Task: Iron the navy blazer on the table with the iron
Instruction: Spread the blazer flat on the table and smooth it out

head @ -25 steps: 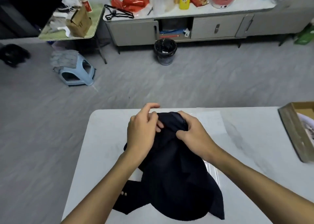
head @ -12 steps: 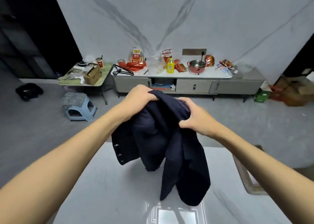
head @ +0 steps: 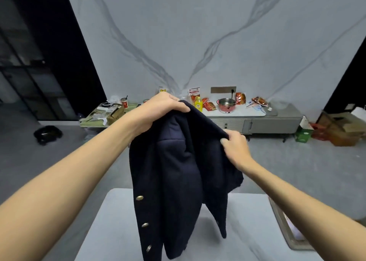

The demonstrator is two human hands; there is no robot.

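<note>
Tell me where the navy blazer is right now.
In the head view the navy blazer hangs at centre over the white table, gripped at its top edge by the left hand, higher, and the right hand, lower.

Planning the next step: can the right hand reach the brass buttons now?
Probably not yet: the right hand grips the blazer at its top, while the buttons hang well below on the opposite flap.

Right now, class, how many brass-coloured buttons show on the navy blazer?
3, in a line down the front edge of the navy blazer: top button, middle button, bottom button. Folds may hide others.
</note>
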